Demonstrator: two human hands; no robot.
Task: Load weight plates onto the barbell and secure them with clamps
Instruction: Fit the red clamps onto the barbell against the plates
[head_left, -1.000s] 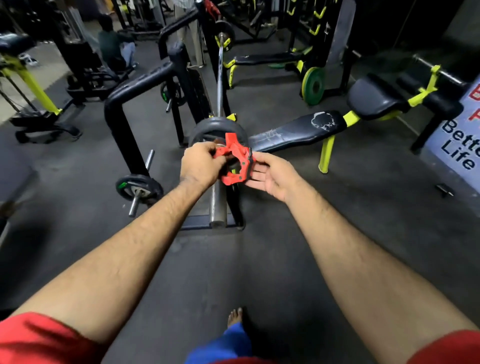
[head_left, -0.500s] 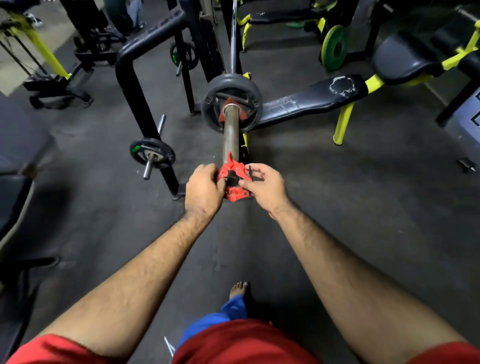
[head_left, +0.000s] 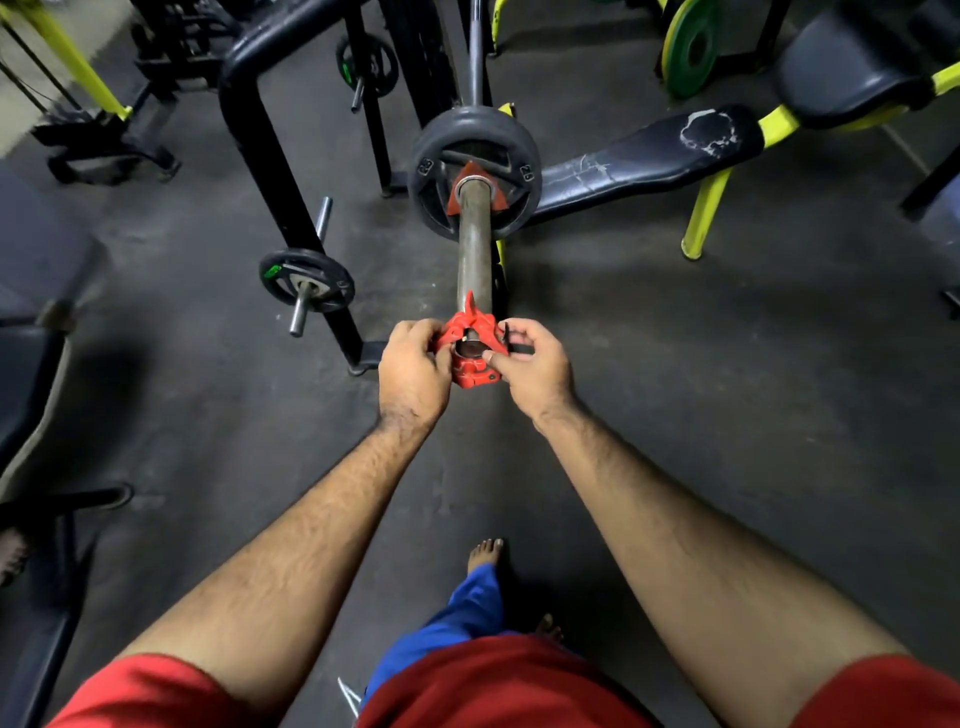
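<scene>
The steel barbell sleeve (head_left: 474, 244) points toward me from a rack. A black weight plate (head_left: 441, 161) sits far up the sleeve, with a red piece (head_left: 470, 174) against its hub. A red clamp (head_left: 470, 348) rings the very end of the sleeve. My left hand (head_left: 413, 371) grips the clamp's left side. Fingers of my right hand (head_left: 532, 364) pinch its right side and lever. The sleeve's end face shows through the clamp's hole.
A black rack post (head_left: 270, 171) stands left, with a small black plate (head_left: 306, 280) on a peg. A black bench with yellow legs (head_left: 649, 156) lies right. A green plate (head_left: 691, 47) leans at the back. My bare foot (head_left: 483, 553) is on the dark floor.
The clamp has come back from near the plate to the sleeve's end with both hands on it. The view has tilted down and pulled back.
</scene>
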